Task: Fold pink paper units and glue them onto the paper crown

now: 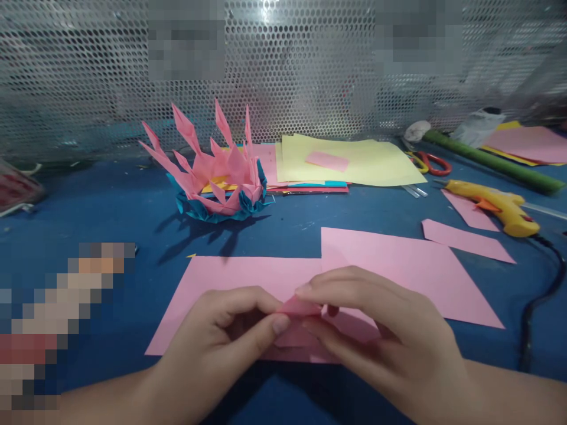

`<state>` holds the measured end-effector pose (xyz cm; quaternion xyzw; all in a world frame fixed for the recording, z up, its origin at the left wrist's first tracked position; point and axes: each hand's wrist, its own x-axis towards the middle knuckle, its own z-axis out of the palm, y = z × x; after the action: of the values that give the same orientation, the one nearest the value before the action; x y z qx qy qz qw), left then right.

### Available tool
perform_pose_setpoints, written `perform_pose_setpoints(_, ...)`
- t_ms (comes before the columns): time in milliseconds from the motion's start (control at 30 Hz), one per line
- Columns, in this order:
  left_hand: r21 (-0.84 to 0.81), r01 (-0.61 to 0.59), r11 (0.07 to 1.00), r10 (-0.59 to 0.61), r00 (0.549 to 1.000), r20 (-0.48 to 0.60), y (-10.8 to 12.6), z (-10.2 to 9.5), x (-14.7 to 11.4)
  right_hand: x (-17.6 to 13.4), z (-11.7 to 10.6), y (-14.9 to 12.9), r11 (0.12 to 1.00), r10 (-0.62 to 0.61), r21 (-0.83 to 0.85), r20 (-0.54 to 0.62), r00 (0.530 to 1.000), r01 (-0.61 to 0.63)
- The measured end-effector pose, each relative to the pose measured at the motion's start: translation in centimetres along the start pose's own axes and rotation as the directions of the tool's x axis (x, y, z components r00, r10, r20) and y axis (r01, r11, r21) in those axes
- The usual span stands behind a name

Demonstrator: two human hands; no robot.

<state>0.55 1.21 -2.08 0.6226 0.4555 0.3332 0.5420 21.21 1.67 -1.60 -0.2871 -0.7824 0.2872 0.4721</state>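
Note:
Between my two hands is a small piece of folded pink paper [300, 307], held over larger pink sheets. My left hand [225, 330] pinches its left end between thumb and forefinger. On the other side, the thumb and fingers of my right hand [385, 330] close on its right end. One pink sheet [230, 274] lies flat beneath my hands, and a second pink sheet [390, 254] overlaps it at the right. Beyond them stands a pink folded-paper crown shape [225, 200] with tall points and a blue paper base. My fingers hide part of the folded piece.
Yellow sheets [354, 162] lie at the back on other coloured paper. At right are a yellow glue gun [491, 203] with a black cord, pink strips [469, 241], red-handled scissors [436, 165] and a green stick [491, 159]. A perforated metal panel [287, 77] rises behind the blue table [292, 221].

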Motion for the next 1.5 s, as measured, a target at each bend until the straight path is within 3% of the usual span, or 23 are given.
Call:
perform_pose_setpoints(167, -0.098, 0.055, 0.994, -0.054, 0.999, 0.009, -0.3, 0.0, -0.1, -0.2, -0.1, 0.2, 0.995, 0.079, -0.061, 0.017, 0.997, -0.078)
perform_pose_setpoints(467, -0.175, 0.105, 0.979, -0.100, 0.994, 0.038, -0.2, 0.2, -0.2, -0.3, -0.1, 0.5, 0.999, 0.052, -0.006, 0.061, 0.997, -0.051)
perform_pose_setpoints(667, -0.317, 0.155, 0.935, -0.155, 0.988, 0.027, -0.1, 0.2, 0.2, -0.2, 0.4, 1.0, 0.968, 0.245, -0.070, 0.038, 0.969, -0.242)
perform_pose_setpoints(733, -0.327, 0.164, 0.931, -0.163, 0.986, 0.031, 0.0, 0.3, 0.3, -0.2, 0.4, 1.1, 0.971, 0.219, -0.109, 0.059, 0.974, -0.212)
perform_pose_setpoints(933, -0.355, 0.189, 0.916, -0.196, 0.981, 0.017, 0.3, 0.4, 0.3, -0.6, 0.2, 1.5, 0.964, -0.037, -0.262, 0.048, 0.998, 0.048)
perform_pose_setpoints(1100, -0.344, 0.178, 0.922, -0.182, 0.983, 0.022, 0.2, 0.4, 0.2, -0.7, 0.2, 1.5, 0.945, -0.117, -0.302, 0.057, 0.991, 0.129)
perform_pose_setpoints(1300, -0.318, 0.174, 0.932, -0.178, 0.984, 0.018, 0.5, 0.4, 0.2, 0.0, 0.0, 0.9, 0.996, 0.014, -0.086, 0.031, 0.999, -0.012)
perform_pose_setpoints(1500, -0.247, 0.119, 0.962, -0.122, 0.993, 0.006, 0.7, 0.5, 0.5, 0.3, 0.3, 0.6, 0.975, 0.208, 0.074, 0.019, 0.978, -0.209)
